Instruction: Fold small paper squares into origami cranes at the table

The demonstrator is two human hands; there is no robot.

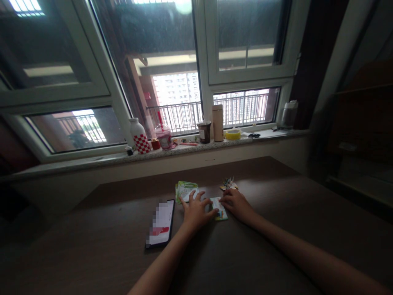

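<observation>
A small printed card (219, 215) lies on the dark brown table between my two hands. My left hand (196, 213) has its fingers spread; its thumb reaches the card's left side and its other fingers lie at the edge of a stack of green and white cards (187, 189). The fingers of my right hand (238, 205) are bent together on the card's right edge, pinching or pressing it. Just beyond that hand sits a small pile of spiky paper-like pieces (229, 183), too small to make out. Left of my left hand lies a phone (161, 225) with its screen lit.
Behind the table (123, 200), a stone windowsill (181, 148) carries a red-checked white bottle (140, 137), a pink drink cup (164, 137), a dark drink cup (204, 133), a tan flask (217, 123), a roll of yellow tape (232, 135) and a clear jug (289, 114).
</observation>
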